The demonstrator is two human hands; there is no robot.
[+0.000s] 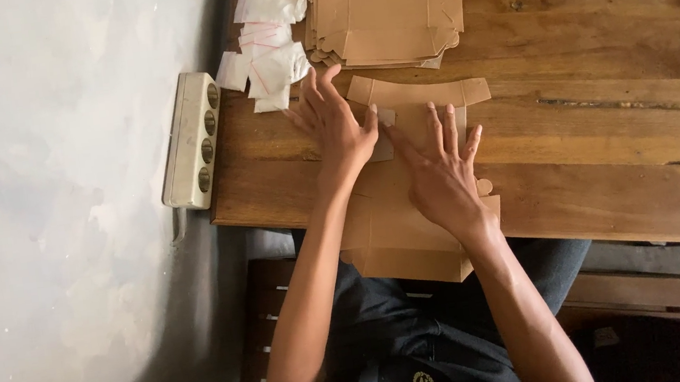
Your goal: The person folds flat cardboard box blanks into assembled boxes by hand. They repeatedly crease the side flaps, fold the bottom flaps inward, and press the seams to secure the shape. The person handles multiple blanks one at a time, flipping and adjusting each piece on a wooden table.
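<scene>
**Both hands flat on an unfolded carton blank**

A flat brown cardboard box blank (410, 208) lies on the wooden table (610, 160), its near end hanging over the table's edge. The left hand (337, 127) presses on it with fingers spread, holding nothing; the right hand (441, 175) lies flat beside it, fingers fanned. Just beyond sits a stack of identical brown blanks (383, 11). To its left is a heap of small white packets (266, 33) with thin red lines. A white power strip (193, 139) lies along the table's left edge.
</scene>
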